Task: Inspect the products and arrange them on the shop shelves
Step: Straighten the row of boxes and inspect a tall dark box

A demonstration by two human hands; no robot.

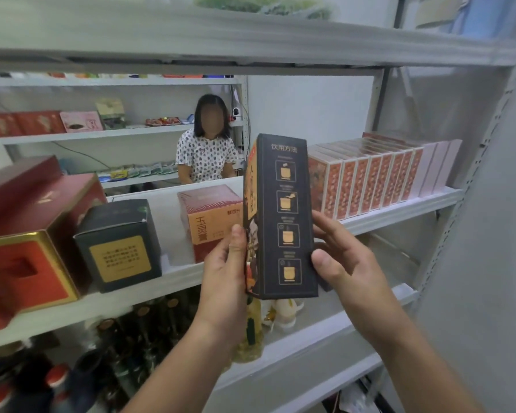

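dark box [280, 216] upright, gripped between left hand [225, 272], right hand [344, 263]

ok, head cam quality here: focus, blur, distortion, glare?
Head view: the tall dark box, held by the left hand and right hand, is sharp, with readable pictograms. The top shelf near the lens is blurred. Shelf edges bow from wide-angle distortion. Light is soft and even, with no glare on the box.
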